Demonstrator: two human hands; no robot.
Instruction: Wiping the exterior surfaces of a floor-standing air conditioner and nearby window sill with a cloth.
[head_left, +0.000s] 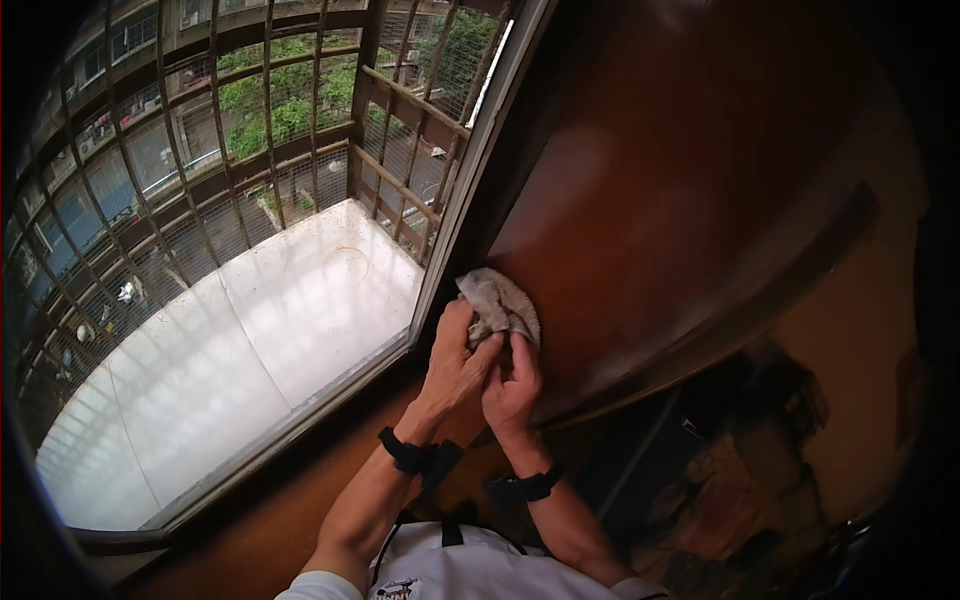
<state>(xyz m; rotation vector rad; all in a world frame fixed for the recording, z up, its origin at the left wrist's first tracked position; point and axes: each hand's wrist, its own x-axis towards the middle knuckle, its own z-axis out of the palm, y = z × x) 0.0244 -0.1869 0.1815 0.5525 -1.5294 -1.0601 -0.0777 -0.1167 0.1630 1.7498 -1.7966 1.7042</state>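
Both hands grip one crumpled light-grey cloth (506, 300) in front of me, at the corner where the window frame (442, 262) meets a glossy reddish-brown wooden panel (637, 202). On the cloth's left side, the fingers of my left hand (456, 360) curl around it, partly hidden by the fabric. My right hand (514, 382) pinches its lower edge, thumb and fingers close to the left thumb. Each wrist wears a black strap. Whether the cloth touches the wood is hard to tell.
Left of the frame, a white ledge (322, 322) lies outside, enclosed by a rusty metal window cage (217, 150) with wire mesh. A wooden sill (300, 472) runs below the window. Dark, blurred items (720, 480) lie at the lower right.
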